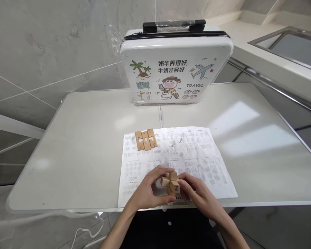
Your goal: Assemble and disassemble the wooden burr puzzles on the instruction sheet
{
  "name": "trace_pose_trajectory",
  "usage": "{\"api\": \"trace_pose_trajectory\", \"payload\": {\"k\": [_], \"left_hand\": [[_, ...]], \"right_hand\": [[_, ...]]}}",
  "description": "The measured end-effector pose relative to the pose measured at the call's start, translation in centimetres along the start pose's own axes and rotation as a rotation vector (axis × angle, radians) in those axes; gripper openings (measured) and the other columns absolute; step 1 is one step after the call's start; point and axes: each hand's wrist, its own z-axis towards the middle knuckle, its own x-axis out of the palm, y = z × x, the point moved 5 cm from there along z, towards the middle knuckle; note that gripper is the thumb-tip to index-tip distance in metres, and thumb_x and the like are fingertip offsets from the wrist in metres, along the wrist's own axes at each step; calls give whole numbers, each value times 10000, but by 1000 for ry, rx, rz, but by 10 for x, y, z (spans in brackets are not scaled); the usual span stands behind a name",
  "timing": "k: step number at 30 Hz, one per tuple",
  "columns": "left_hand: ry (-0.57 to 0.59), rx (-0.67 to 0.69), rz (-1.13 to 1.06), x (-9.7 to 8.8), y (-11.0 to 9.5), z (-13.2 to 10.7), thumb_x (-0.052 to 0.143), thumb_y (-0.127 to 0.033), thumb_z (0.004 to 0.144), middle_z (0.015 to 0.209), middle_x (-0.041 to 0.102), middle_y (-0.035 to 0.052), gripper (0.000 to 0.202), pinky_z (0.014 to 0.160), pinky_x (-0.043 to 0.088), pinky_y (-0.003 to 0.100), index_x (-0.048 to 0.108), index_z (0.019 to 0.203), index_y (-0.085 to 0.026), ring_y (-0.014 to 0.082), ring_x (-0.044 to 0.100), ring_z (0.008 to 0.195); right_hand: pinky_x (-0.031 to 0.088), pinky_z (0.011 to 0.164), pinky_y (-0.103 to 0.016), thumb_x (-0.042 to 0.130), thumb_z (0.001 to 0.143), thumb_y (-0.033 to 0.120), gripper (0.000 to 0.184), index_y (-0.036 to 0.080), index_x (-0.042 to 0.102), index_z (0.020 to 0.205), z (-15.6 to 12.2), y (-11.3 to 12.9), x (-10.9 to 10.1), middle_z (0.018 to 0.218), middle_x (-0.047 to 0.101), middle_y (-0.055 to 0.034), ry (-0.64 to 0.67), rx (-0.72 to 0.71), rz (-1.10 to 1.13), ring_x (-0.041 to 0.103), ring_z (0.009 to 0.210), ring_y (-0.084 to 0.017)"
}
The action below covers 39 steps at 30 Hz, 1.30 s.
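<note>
Between my two hands, just above the front edge of the table, is a wooden burr puzzle [174,187] of crossed blocks, one face marked with a "2". My left hand [152,188] grips it from the left, thumb at the bottom and fingers at the top. From the right, my right hand [195,190] pinches its side with thumb and fingers; some of those fingertips are hidden behind the blocks. Farther off to the left, three flat wooden pieces [146,139] with cut-out slots and handwritten numbers lie side by side on a printed paper sheet [168,160].
A white suitcase [168,48] with cartoon prints, wrapped in clear plastic, stands at the back of the white folding table [80,145]. Grey tiled wall rises behind it. To the right is a pale counter [261,45]. A white cable [89,235] hangs below at the left.
</note>
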Motion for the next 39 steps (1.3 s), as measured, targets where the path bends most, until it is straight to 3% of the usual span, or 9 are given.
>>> {"api": "trace_pose_trajectory", "payload": {"k": [3,6,11,15,22,27,34,39], "left_hand": [[-52,-44,-93,1,6,-1,940,-281,779,1395,592,76,895,1007,565,426,484,1538,-408,240,694,1095],[-69,-88,-137,2,10,-2,919,-278,808,1458,567,117,968,930,601,418,379,1603,-394,223,720,1023],[-39,-113,-78,3,8,-2,851,-293,874,1321,660,105,724,999,584,453,522,1519,-303,209,721,1003],[-22,-109,-41,2,5,-1,818,-295,892,1193,715,91,565,987,594,449,618,1418,-246,200,717,960],[-5,-89,-25,3,4,-1,781,-271,912,1138,735,83,462,968,604,423,657,1355,-224,195,710,964],[0,-96,-24,3,4,-2,764,-289,930,1136,729,76,434,964,602,412,658,1347,-226,190,706,967],[9,-71,-5,4,2,-2,743,-288,944,1125,725,77,403,956,602,412,655,1330,-212,192,701,968],[7,-67,2,4,2,-1,730,-285,952,1119,726,79,378,952,605,408,658,1314,-207,192,702,964]], "right_hand": [[435,646,-287,431,1117,552,427,206,634,968,2,1,-16,705,589,6,-92,-7,-58,553,650,-166],[447,609,-293,440,1096,595,455,204,663,1039,5,4,-48,693,623,-3,-271,-7,-163,580,621,-180],[471,615,-306,519,1035,643,458,221,697,1042,14,8,-117,740,715,-35,-688,16,-502,653,636,-206],[509,687,-337,550,1010,616,426,213,689,1024,25,4,-154,766,754,-54,-866,31,-619,710,667,-229],[527,788,-398,572,987,610,411,213,678,1018,38,-4,-177,899,813,-93,-936,34,-601,753,732,-264],[514,864,-405,592,976,602,410,210,706,943,45,-8,-184,855,815,-82,-936,80,-521,747,761,-255],[514,728,-360,613,944,643,469,192,733,891,53,-24,-192,819,818,-98,-897,108,-400,718,708,-248],[523,722,-361,649,929,632,449,193,744,933,56,-28,-192,854,829,-99,-909,107,-364,728,725,-255]]}}
